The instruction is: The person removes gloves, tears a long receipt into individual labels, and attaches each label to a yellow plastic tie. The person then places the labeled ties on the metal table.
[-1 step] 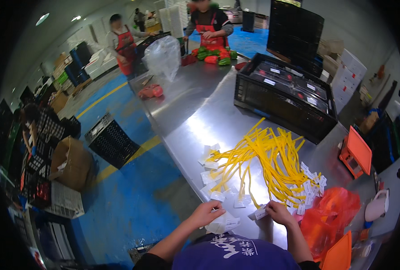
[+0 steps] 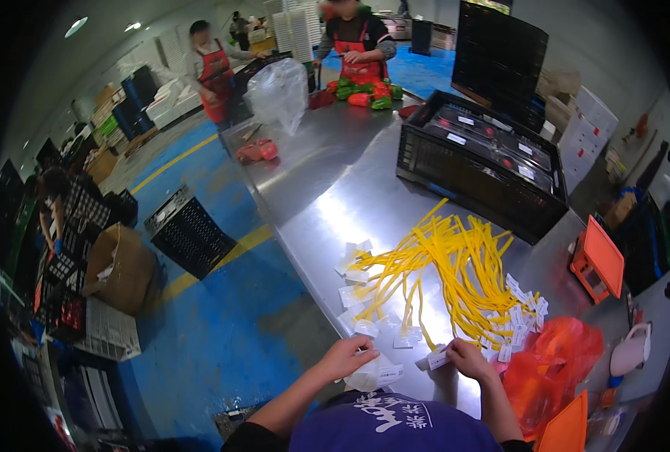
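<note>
Near the table's front edge, my left hand (image 2: 345,357) is closed, thumb and fingertips together, on a strip of white labels (image 2: 380,374) that hangs below it. My right hand (image 2: 468,358) pinches a white label (image 2: 438,357) at the near end of a yellow strap (image 2: 425,330). Just beyond both hands lies a spread pile of yellow straps (image 2: 455,271). Many straps end in white printed labels, in one cluster (image 2: 520,324) at the right and another group (image 2: 354,294) at the left. What is under my left fingers is partly hidden.
Beyond the straps stands a black crate (image 2: 478,166) with clear-lidded packs. At the right are an orange scale (image 2: 599,260), a red plastic bag (image 2: 553,361) and a pink-white jug (image 2: 631,350). Two people in red aprons stand at the far end near red and green peppers (image 2: 365,93).
The whole view has shifted very slightly. Both hands keep the same hold, and nothing on the table has visibly moved.
</note>
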{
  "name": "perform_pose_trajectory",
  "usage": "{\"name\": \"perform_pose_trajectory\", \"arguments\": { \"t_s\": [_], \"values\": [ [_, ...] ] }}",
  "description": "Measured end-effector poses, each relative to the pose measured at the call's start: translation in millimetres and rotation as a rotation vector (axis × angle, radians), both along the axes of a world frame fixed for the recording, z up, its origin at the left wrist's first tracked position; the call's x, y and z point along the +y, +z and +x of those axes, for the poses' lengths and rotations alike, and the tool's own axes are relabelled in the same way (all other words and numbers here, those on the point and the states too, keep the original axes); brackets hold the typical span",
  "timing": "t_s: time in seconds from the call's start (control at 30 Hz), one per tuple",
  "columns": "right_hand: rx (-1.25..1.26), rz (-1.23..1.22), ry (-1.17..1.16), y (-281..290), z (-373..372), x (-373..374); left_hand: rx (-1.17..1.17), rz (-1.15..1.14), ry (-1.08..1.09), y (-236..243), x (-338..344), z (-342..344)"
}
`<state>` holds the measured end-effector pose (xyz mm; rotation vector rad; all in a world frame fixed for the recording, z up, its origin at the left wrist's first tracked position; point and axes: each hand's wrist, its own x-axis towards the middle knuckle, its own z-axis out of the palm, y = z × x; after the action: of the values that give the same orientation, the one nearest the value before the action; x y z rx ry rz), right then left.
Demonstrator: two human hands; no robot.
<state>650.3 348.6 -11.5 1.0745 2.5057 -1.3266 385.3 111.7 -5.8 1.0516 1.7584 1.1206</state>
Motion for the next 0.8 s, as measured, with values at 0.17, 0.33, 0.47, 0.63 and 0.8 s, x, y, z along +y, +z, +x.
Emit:
{"name": "perform_pose_trajectory", "arguments": {
  "t_s": [0.17,0.33,0.47,0.63,0.8],
  "values": [
    [0.082,-0.188,-0.02,-5.5,9.0,-7.6,0.021,0.028,-0.022,-4.6,-5.3,-1.1],
    [0.063,-0.265,-0.038,-7.7,9.7,-6.7,-0.014,-0.003,-0.01,-8.0,-8.6,-2.5],
    [0.137,-0.245,-0.069,-6.1,12.1,-5.9,-0.033,0.017,0.058,-6.8,-12.8,-6.8],
    [0.359,-0.235,-0.189,9.4,15.9,-4.8,-0.095,0.024,0.178,1.0,-20.4,-19.5],
    [0.452,-0.304,-0.267,28.3,8.4,-7.8,-0.212,0.298,0.295,34.0,-28.5,-52.2]
  ]
}}
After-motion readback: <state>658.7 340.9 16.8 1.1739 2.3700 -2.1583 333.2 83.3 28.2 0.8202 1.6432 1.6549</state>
